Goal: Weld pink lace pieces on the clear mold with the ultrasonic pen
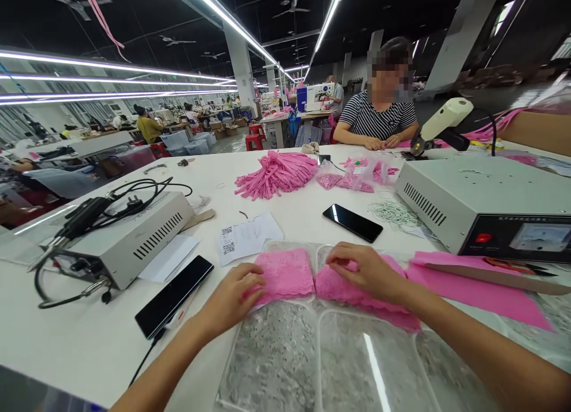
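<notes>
Two piles of pink lace fabric lie side by side on clear plastic trays. The left lace pile [285,273] is squared and flat. My left hand [234,296] rests at its left edge, fingers apart and touching the lace. Over the right lace pile [332,288] hovers my right hand [368,272], its fingers bent and drawn together near the pile's upper left. What those fingers hold, if anything, is too small to make out. In front, the trays' clear compartments [276,352] stretch toward me.
Grey boxes flank me: one with a cabled handpiece [129,239], one with a dial [491,204]. Phones [173,296] lie near both hands. Pink strips [276,174], bagged pink pieces [352,174], printed paper [250,236] and scissors [513,264] are around. A co-worker [379,115] sits opposite.
</notes>
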Motion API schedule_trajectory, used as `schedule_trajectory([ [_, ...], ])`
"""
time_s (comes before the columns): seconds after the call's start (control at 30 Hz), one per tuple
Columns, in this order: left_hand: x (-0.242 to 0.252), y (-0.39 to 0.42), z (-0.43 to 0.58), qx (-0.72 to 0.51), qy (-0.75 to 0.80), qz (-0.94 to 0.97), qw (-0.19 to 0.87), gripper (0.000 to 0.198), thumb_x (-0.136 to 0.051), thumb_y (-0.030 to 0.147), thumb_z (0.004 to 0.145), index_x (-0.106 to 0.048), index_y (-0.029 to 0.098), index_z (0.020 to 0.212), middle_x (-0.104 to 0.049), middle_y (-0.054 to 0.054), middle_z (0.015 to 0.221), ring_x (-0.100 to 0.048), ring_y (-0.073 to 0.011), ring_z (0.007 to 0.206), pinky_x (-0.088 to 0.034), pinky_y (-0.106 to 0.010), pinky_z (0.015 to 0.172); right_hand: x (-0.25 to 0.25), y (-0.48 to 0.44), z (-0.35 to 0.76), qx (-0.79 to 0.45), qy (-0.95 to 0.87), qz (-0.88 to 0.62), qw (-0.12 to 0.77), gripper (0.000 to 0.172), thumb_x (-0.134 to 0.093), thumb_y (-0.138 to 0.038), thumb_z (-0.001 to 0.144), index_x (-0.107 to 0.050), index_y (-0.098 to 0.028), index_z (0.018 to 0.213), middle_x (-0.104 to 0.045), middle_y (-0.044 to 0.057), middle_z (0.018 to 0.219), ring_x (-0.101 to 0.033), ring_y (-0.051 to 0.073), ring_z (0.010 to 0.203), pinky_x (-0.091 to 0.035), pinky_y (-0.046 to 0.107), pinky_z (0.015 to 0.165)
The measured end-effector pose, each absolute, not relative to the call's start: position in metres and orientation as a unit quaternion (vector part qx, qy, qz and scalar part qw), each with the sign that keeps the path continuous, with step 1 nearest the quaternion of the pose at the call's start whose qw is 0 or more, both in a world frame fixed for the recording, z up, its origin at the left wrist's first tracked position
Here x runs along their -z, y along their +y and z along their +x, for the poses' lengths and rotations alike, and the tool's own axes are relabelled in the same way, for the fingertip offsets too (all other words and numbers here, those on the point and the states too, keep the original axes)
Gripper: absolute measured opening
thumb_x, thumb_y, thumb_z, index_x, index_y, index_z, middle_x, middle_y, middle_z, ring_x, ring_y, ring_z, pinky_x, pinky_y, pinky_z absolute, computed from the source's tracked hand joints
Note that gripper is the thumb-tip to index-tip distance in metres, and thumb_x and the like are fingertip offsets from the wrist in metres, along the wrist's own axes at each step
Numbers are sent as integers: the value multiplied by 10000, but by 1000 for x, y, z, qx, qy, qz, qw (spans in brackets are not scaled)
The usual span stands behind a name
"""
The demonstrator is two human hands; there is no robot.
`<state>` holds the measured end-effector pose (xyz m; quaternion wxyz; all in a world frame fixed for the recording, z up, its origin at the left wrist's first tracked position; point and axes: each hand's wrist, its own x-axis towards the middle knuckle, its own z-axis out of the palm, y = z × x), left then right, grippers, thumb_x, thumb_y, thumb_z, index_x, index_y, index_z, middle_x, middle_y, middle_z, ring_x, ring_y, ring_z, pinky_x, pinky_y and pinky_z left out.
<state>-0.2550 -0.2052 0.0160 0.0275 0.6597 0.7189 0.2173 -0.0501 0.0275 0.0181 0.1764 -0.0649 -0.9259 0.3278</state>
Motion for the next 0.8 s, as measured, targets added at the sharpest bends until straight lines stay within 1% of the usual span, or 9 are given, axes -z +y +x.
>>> schedule_trajectory([
  [0.1,-16,-170,-221,-206,679,703,48,87,-583,235,880,-647,214,937,-628,-60,1060,-590,-184,992,-465,-316,893,-19,40,-15,-319,-925,-121,165,176,-480,-265,888,-621,-195,807,-648,40,797,-590,166,678,-486,299,634],
  [0.17,-13,-144,-202,-191,657,727,61,118,-675,248,818,-643,210,926,-630,-50,1017,-583,-195,985,-457,-322,891,-16,44,4,-306,-929,-143,149,158,-525,-307,862,-627,-195,820,-656,52,812,-605,195,711,-493,326,654],
  [0.23,-8,-122,-190,-176,646,740,69,147,-710,247,783,-638,187,897,-627,-56,969,-587,-208,927,-464,-335,849,-11,44,16,-295,-933,-154,137,147,-568,-329,833,-632,-198,858,-660,71,881,-612,226,790,-497,361,711],
  [0.33,-4,-102,-184,-166,644,742,78,63,-631,232,843,-639,170,853,-615,-51,896,-587,-193,838,-464,-317,790,-4,45,23,-291,-936,-152,130,138,-563,-323,833,-622,-204,867,-645,78,932,-597,230,842,-489,374,758],
  [0.43,-7,-97,-188,-171,644,739,96,134,-547,196,888,-658,176,815,-613,-32,846,-591,-159,788,-456,-261,748,-1,48,21,-300,-935,-142,127,165,-480,-282,870,-601,-203,790,-633,59,857,-586,200,777,-484,344,723],
  [0.53,-13,-98,-192,-180,642,736,117,212,-496,136,884,-675,182,779,-629,-13,822,-599,-134,760,-451,-216,709,0,52,19,-308,-932,-138,131,214,-438,-265,887,-582,-201,744,-622,43,793,-577,182,718,-478,321,681],
  [0.63,-19,-97,-193,-192,648,727,124,258,-460,106,869,-680,179,754,-645,-8,801,-604,-136,757,-454,-212,698,-1,56,19,-307,-931,-140,137,228,-433,-272,888,-573,-201,723,-619,27,741,-572,173,671,-471,300,629],
  [0.73,-23,-94,-191,-206,657,715,123,251,-459,100,843,-680,175,751,-659,-11,801,-610,-142,750,-465,-220,699,-2,55,20,-289,-933,-152,152,246,-418,-278,888,-562,-203,702,-613,16,683,-556,165,607,-456,282,558],
  [0.8,-25,-92,-188,-215,662,708,118,229,-472,105,828,-679,171,757,-665,-18,813,-614,-148,749,-474,-228,704,-3,51,18,-265,-935,-163,171,206,-450,-295,872,-572,-202,736,-633,27,713,-566,173,616,-464,290,561],
])
